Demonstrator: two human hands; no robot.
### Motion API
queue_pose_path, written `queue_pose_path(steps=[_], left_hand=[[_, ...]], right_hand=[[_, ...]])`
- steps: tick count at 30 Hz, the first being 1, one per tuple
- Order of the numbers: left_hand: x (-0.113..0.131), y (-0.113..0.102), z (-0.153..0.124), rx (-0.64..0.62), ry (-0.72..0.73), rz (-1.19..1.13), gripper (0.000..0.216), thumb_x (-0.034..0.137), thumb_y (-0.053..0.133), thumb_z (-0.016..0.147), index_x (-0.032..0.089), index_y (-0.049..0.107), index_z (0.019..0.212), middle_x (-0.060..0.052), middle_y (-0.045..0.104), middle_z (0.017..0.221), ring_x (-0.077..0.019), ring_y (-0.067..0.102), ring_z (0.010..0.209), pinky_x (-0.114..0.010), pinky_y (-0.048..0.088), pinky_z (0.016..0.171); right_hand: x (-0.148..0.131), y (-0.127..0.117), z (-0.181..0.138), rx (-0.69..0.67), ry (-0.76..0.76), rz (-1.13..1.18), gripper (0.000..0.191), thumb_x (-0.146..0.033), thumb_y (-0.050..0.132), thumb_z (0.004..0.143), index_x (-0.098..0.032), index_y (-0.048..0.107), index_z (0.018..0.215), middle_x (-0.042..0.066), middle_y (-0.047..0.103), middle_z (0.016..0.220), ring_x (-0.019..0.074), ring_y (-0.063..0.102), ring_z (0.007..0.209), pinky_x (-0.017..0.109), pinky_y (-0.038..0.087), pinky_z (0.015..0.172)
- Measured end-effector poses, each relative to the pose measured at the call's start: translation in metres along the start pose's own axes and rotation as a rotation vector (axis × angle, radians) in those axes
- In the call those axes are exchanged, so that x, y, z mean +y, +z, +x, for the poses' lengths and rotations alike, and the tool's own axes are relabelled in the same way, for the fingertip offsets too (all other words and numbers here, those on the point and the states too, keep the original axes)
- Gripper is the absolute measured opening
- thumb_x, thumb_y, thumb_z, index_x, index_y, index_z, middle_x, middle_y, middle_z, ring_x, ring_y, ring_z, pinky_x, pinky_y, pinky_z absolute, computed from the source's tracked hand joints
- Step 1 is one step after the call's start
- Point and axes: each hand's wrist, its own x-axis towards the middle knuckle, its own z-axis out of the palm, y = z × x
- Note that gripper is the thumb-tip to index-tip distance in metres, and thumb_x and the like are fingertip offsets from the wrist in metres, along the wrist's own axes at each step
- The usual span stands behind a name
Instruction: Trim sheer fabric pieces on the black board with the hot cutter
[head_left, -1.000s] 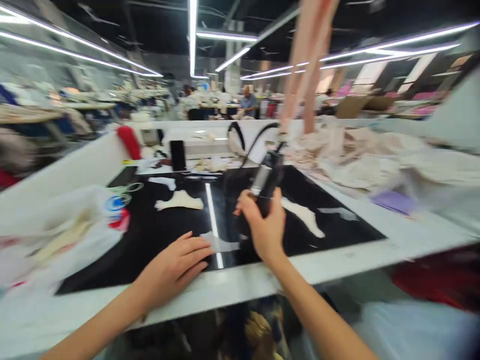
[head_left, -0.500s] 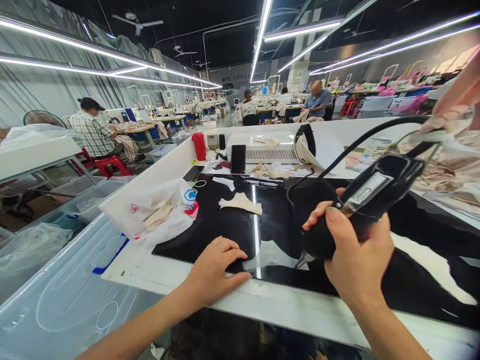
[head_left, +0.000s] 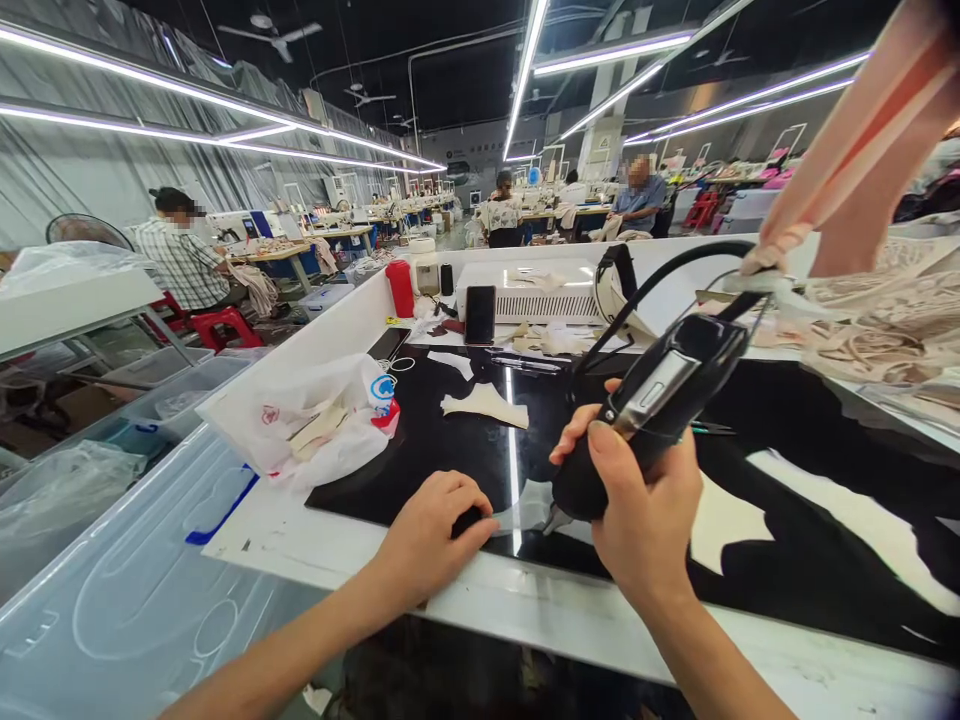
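A black corded hand tool (head_left: 645, 410) with a silver plate on its side is gripped in my right hand (head_left: 645, 510). Its pointed metal tip rests on or just over a thin, see-through grey piece of material (head_left: 527, 505) on the glossy black work surface (head_left: 442, 460). At that piece's left end, my left hand (head_left: 439, 530) has thumb and forefinger brought together on its edge. Strips of pink cloth (head_left: 832, 160) are tied near the tool's cord end. Right of my right hand lies a cream shaped piece (head_left: 724, 520); another cream piece (head_left: 487, 405) is farther back.
A white plastic bag (head_left: 322, 420) with cream scraps inside sits at the left. Along the back stand a phone (head_left: 480, 315), a red container (head_left: 400, 288) and a white vented machine (head_left: 532, 295). A long cream piece (head_left: 855, 510) and heaped beige cloth (head_left: 870, 340) are at the right.
My right hand has moved left with the tool, bringing its tip closer to my left hand and uncovering a cream piece. My left thumb and forefinger have drawn together.
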Motion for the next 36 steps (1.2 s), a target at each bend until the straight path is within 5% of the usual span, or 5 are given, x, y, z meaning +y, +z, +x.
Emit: queue_pose_path(steps=[4, 26, 36], left_hand=[[0.002, 0.001, 0.001, -0.02, -0.004, 0.046, 0.018, 0.022, 0.082, 0.085, 0.022, 0.068, 0.096, -0.002, 0.067, 0.112, -0.0214, 0.06, 0.105, -0.034, 0.047, 0.091], [-0.005, 0.003, 0.003, 0.027, -0.048, 0.002, 0.013, 0.014, 0.071, 0.09, 0.022, 0.066, 0.099, -0.004, 0.062, 0.118, -0.0212, 0.062, 0.109, -0.035, 0.05, 0.096], [-0.004, 0.006, 0.002, 0.045, -0.056, -0.011, 0.021, 0.013, 0.074, 0.087, 0.021, 0.064, 0.103, -0.005, 0.061, 0.121, -0.0223, 0.062, 0.112, -0.037, 0.051, 0.098]], right_hand=[[0.002, 0.001, -0.002, 0.001, -0.008, -0.002, 0.028, -0.042, 0.081, 0.086, -0.025, 0.062, 0.1, -0.003, 0.069, 0.083, 0.0141, 0.065, 0.065, 0.032, 0.057, 0.065], [0.012, -0.002, -0.001, 0.028, -0.054, -0.05, 0.031, -0.041, 0.082, 0.086, -0.025, 0.058, 0.099, -0.003, 0.07, 0.081, 0.0144, 0.064, 0.064, 0.03, 0.055, 0.062], [0.01, 0.017, -0.001, 0.017, -0.008, 0.067, 0.041, -0.042, 0.08, 0.087, -0.025, 0.06, 0.119, -0.003, 0.067, 0.08, 0.0148, 0.061, 0.066, 0.031, 0.056, 0.062]])
